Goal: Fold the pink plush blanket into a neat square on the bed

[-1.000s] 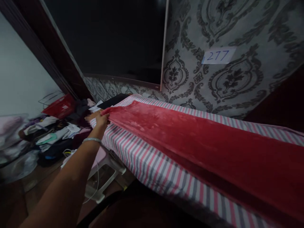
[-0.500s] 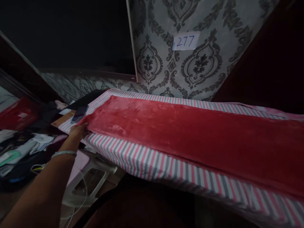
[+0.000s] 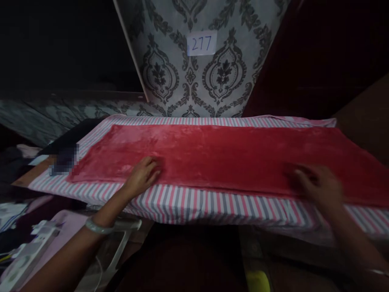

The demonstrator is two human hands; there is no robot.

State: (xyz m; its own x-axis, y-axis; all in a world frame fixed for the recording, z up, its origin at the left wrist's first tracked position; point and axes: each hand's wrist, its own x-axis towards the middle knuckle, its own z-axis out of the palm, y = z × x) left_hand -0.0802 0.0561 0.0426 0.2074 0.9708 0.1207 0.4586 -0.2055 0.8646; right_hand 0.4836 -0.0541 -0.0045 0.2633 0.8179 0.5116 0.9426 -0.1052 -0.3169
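Both half-open and seemingly empty, left hand (image 3: pixel 141 177) and right hand (image 3: pixel 325 187) overlie red cloth (image 3: pixel 225 156), contact unclear

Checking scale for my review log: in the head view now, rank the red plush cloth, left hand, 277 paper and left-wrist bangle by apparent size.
1. Red plush cloth
2. Left hand and 277 paper: too alike to rank; the hand looks nearer
3. Bangle
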